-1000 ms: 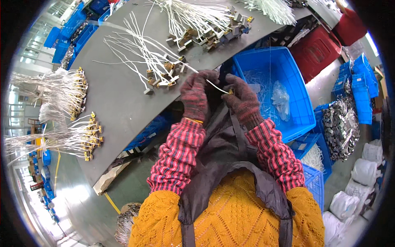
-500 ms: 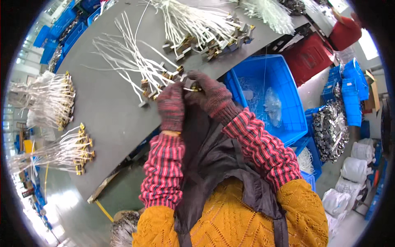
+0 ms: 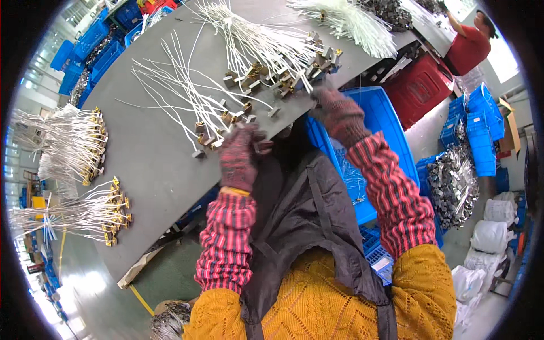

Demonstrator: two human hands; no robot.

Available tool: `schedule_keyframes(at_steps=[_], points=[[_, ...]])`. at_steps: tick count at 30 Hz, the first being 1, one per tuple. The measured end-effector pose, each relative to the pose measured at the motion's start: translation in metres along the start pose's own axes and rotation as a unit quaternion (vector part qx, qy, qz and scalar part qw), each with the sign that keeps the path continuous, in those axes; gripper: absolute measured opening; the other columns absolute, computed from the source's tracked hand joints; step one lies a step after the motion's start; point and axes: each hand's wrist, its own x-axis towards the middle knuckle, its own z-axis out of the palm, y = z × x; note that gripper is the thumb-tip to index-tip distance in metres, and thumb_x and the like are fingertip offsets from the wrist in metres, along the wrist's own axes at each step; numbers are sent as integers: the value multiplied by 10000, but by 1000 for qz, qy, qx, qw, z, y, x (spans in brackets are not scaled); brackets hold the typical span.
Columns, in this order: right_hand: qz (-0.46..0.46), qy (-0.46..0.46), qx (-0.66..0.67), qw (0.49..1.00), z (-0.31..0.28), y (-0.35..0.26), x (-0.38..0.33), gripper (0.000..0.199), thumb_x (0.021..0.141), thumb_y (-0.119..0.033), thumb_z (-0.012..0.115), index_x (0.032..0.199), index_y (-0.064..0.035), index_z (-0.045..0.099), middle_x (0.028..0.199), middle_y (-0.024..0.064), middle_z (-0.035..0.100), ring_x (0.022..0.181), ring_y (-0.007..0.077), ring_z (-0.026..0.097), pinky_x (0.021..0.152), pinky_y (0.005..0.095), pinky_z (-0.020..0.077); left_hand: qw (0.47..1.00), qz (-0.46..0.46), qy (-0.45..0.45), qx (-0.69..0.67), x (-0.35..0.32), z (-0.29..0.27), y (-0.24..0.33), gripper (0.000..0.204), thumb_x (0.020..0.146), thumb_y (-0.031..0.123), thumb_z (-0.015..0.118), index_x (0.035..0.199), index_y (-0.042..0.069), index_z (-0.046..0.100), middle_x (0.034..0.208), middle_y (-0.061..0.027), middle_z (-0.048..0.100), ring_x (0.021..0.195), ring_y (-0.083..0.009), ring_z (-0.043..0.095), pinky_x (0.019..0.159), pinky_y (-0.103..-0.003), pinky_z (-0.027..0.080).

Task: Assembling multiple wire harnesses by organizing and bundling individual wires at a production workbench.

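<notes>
My left hand [image 3: 239, 158], in a dark red and black knitted glove, is at the table's near edge beside a small bunch of white wires [image 3: 195, 102] with gold and grey connector blocks. Its fingers are curled; whatever they may hold is hidden. My right hand [image 3: 341, 116], gloved alike, reaches to the connector end of a larger bunch of white wires [image 3: 249, 39]. Motion smears its fingers, so I cannot tell whether they grip a wire. Between the hands, a loose grey connector [image 3: 273, 112] lies near the edge.
Below my right forearm stands a blue bin [image 3: 391, 127] containing clear plastic. More wire bundles [image 3: 76, 141] lie along the grey table's [image 3: 153, 153] left side. A red bin [image 3: 419, 88] and a person in red [image 3: 469, 48] are at the far right.
My hands have come apart. The right one has moved right and away from me to the larger wire bunch; the left has shifted slightly. A grey connector now shows near the edge.
</notes>
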Motion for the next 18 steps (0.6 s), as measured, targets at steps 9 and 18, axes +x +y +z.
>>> schedule_keyframes(at_steps=[9,18], points=[[138,3,574,807,-25,-34,-44,330,798,-90,738,1112,-63,639,849,39,627,719,125,605,611,264,502,986,-126,-13,-109,14,78,-59,268,974,243,570,1094,17,649,981,-135,711,843,-270,705,736,-391,598],[311,-26,554,772,6,6,-257,266,803,-84,660,1067,-59,653,849,23,619,656,89,547,547,255,443,999,-2,31,-32,39,91,-57,165,923,181,575,1023,69,644,869,-75,703,746,-195,682,660,-339,565]])
